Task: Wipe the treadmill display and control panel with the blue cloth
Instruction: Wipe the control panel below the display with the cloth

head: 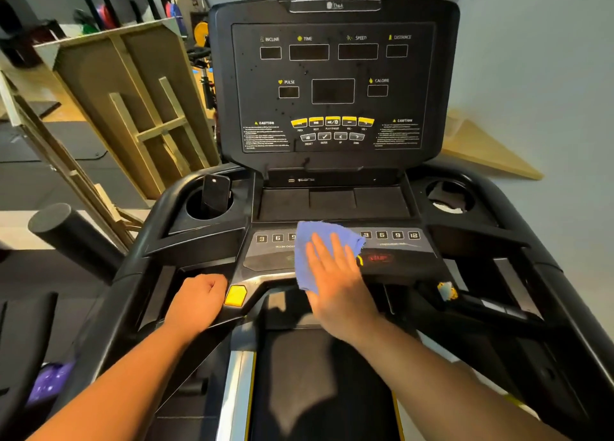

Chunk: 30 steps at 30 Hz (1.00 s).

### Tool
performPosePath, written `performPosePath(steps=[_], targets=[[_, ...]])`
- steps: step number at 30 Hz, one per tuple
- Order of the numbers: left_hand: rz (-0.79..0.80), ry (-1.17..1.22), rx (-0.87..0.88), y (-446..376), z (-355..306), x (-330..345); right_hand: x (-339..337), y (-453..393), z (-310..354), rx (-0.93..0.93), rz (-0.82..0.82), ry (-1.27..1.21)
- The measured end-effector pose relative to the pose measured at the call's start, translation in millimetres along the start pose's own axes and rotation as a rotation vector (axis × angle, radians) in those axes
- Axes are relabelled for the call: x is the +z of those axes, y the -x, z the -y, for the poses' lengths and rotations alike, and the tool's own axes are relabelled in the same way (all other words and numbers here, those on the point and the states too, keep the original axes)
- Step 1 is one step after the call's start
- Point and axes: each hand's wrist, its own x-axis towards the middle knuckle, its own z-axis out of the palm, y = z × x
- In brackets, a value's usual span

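The blue cloth is lying on the middle of the control panel, between the two rows of number buttons and below the dark display. The right hand is pressing it flat, with the fingers straight and a little spread. The left hand is gripping the handlebar, fingers curled around it, just beside a yellow button. A phone is standing in the left cup holder.
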Motion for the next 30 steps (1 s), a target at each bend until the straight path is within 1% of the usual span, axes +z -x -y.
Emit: performPosePath(steps=[1,2,4,6,7,9,11,12,14,15,16,19,20,21,23,24,26,27,29,30], targets=[[0.0,-0.012,0.005,0.3,-0.6,-0.1,-3.8,1.7,-9.7,-0.078,0.006,-0.011],[-0.002,-0.02,0.008,0.5,-1.2,-0.3,-9.3,5.8,-24.4,-0.111,0.024,-0.033],[-0.007,-0.012,0.009,-0.3,0.1,0.2,-18.0,20.5,-56.2,-0.089,0.068,-0.069],[-0.001,-0.001,-0.004,-0.3,1.5,1.0,-20.2,43.2,-90.4,-0.039,-0.087,-0.063],[0.001,0.003,-0.008,-0.4,2.0,1.6,-20.4,53.2,-106.4,0.03,-0.167,-0.068],[0.001,0.01,-0.017,-0.7,3.1,2.3,-23.6,61.0,-116.3,0.276,-0.187,-0.114],[0.002,0.019,-0.018,-1.8,3.7,2.9,-19.6,50.7,-97.3,0.494,-0.19,-0.069],[0.003,0.021,-0.015,-2.5,4.2,3.4,-16.2,41.7,-82.6,0.559,-0.177,-0.013],[0.006,0.019,-0.015,-3.3,5.6,3.9,-9.9,19.6,-49.7,0.59,-0.121,0.026],[0.008,0.019,-0.016,-3.6,5.9,3.9,-4.1,10.4,-34.6,0.526,-0.117,0.015],[0.009,0.019,-0.014,-3.6,6.3,4.1,1.1,3.4,-21.5,0.421,-0.118,-0.009],[0.003,0.021,-0.007,-3.5,6.9,4.3,11.3,-0.1,1.5,0.024,-0.015,-0.001],[0.003,0.018,-0.003,-3.3,6.5,4.2,9.6,1.9,-2.4,-0.067,0.012,-0.004],[0.005,0.013,-0.004,-3.3,5.8,3.8,3.7,4.0,-11.8,-0.12,0.02,-0.03],[0.006,0.003,-0.006,-3.2,5.3,3.4,-9.1,12.9,-39.0,-0.137,0.048,-0.05],[0.004,-0.002,-0.005,-2.8,5.2,2.9,-13.4,21.1,-53.7,-0.116,0.013,-0.039],[0.0,-0.007,-0.005,-2.7,5.6,3.1,-17.7,46.0,-89.5,-0.018,-0.16,-0.011],[-0.006,-0.005,-0.004,-2.5,5.6,3.3,-20.9,57.1,-104.4,0.095,-0.199,-0.012],[-0.016,0.001,-0.004,-2.9,5.0,3.8,-23.9,65.2,-114.0,0.376,-0.185,-0.019],[-0.013,0.006,-0.006,-3.1,4.0,3.6,-21.1,60.2,-109.4,0.468,-0.186,-0.021]])
